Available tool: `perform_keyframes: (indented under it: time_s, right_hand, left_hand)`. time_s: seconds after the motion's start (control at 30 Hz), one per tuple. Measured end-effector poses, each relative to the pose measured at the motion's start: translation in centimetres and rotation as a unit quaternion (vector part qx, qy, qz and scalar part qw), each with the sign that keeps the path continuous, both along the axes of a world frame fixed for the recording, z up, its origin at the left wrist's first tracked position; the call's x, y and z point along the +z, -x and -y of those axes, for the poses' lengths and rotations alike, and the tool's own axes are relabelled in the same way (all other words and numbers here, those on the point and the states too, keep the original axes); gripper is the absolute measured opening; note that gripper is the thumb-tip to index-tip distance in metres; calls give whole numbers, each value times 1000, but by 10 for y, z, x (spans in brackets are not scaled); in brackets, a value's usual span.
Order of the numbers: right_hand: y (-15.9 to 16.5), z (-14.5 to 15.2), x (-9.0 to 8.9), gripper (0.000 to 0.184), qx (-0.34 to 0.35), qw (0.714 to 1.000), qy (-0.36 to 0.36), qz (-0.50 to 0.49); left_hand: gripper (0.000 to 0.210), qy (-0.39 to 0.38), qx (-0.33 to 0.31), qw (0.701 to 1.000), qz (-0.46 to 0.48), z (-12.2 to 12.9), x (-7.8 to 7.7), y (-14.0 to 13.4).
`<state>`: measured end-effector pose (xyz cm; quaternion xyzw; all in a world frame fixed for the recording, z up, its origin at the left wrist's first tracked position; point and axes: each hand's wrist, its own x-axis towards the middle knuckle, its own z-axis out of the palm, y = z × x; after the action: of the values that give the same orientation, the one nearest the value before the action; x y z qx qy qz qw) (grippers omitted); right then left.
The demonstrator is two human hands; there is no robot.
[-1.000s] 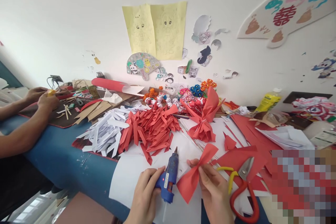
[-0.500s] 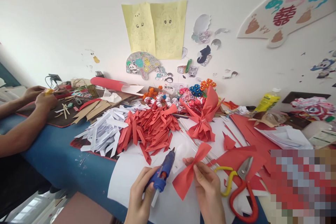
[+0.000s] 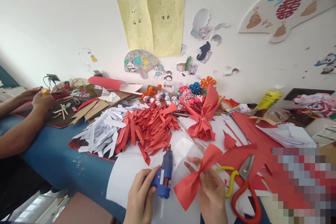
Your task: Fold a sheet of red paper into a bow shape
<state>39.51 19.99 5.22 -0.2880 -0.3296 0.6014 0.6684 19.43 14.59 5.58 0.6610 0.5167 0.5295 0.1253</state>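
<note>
My left hand (image 3: pixel 143 192) is closed around a blue hot glue gun (image 3: pixel 165 175); its nozzle points up and away, and a pale glue stick shows at its rear. In my right hand (image 3: pixel 211 189) a red paper bow (image 3: pixel 196 176) is pinched at its gathered middle, the two ends fanned out. Nozzle and bow are apart. Beneath both hands lies white paper (image 3: pixel 126 178). Scissors (image 3: pixel 244 182) with one yellow and one red handle lie beside my right hand. Beyond the hands, a larger gathered red paper piece (image 3: pixel 204 122) stands on the table.
Piles of folded red strips (image 3: pixel 152 126) and white strips (image 3: pixel 105 129) lie ahead. Wire stems, paper flowers (image 3: pixel 196 87) and red sheets (image 3: pixel 246 129) crowd the back and right, near a yellow bottle (image 3: pixel 270 98). At left, another person's hands (image 3: pixel 42 99) hold something yellow.
The glue gun has turned more upright, and its nozzle has moved a little left. My right hand has shifted the bow slightly right and tilted it.
</note>
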Motion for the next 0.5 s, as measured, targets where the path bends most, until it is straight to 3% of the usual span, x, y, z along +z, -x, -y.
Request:
perform_keyframes:
  time_s: [0.2, 0.5]
  right_hand:
    - [5, 0, 7, 31, 2, 999, 19, 37]
    - [13, 11, 35, 29, -14, 992, 5, 123]
  left_hand:
    - [43, -21, -4, 995, -93, 1, -9, 8]
    - [44, -23, -11, 993, -119, 2, -8, 13]
